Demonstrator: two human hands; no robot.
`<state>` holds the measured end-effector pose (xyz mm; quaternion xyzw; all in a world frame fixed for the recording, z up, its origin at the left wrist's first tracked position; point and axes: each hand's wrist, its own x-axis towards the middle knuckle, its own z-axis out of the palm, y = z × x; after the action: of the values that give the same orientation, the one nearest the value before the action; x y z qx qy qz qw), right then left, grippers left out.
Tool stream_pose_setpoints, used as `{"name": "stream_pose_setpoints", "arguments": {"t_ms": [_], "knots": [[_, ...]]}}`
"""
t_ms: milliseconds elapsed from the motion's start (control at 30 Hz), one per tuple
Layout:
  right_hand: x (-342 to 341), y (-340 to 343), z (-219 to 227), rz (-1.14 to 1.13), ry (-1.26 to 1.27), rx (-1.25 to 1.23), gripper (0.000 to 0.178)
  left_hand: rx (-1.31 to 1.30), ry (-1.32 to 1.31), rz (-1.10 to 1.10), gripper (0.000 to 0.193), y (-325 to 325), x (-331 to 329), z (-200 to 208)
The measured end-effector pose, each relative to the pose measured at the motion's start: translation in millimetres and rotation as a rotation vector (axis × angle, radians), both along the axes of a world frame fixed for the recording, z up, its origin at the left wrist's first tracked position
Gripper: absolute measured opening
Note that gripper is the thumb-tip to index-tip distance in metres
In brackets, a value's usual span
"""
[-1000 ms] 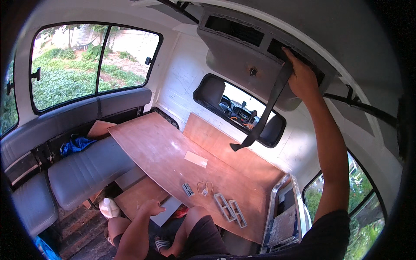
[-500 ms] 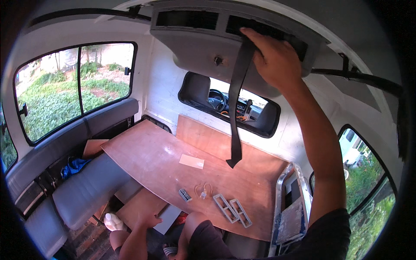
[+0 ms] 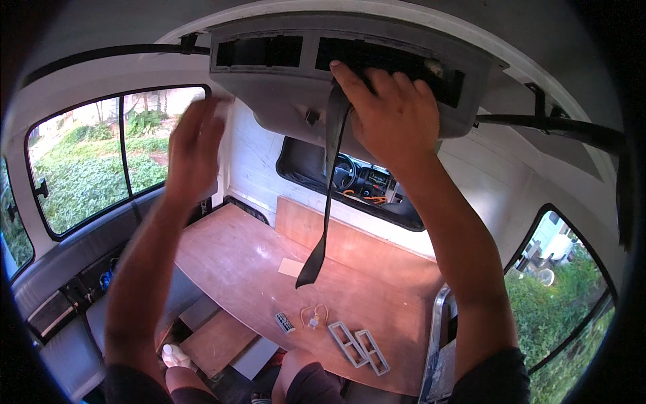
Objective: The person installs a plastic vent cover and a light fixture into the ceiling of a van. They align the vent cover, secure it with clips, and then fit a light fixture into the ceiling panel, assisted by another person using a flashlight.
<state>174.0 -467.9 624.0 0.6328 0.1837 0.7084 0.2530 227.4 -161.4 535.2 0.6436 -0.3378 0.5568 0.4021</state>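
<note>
A grey overhead housing (image 3: 269, 94) with dark rectangular openings is fixed high on the white front wall. My right hand (image 3: 397, 114) reaches up to its wide right opening, fingertips at the lower edge. A black strap (image 3: 331, 141) hangs from beneath the index finger, gripped there, and its free angled end dangles above the table. My left hand (image 3: 195, 145) is raised in front of the side window, somewhat blurred. Its fingers appear stretched upward, with nothing visible in them. Two grey vent frames (image 3: 359, 348), a slotted grey piece (image 3: 284, 322) and a small connector with wires (image 3: 313, 320) lie below.
A brown wooden table (image 3: 229, 249) spans the middle, bearing a pale rectangular card (image 3: 291, 267). Grey padded seats (image 3: 67, 350) line the left side. Black rails (image 3: 552, 124) run along the ceiling sides. Behind the front wall's opening shows a steering wheel (image 3: 345, 172).
My left hand has risen from low beside the table to near the housing's left. The right hand still holds the strap at the opening; the strap has twisted and swung. The view has shifted.
</note>
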Motion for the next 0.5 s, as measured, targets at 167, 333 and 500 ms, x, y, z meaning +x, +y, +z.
{"name": "stream_pose_setpoints", "arguments": {"t_ms": [167,333,500], "knots": [[3,0,-2,0.015,-0.015,0.007,0.067,0.731,-0.392,0.564,0.027,-38,56,145],[6,-2,-3,0.030,-0.046,0.006,0.066,0.910,0.072,0.518,0.018,-50,81,175],[8,-3,-2,0.041,-0.083,-0.009,0.062,1.179,-0.446,0.674,0.022,-53,80,180]]}}
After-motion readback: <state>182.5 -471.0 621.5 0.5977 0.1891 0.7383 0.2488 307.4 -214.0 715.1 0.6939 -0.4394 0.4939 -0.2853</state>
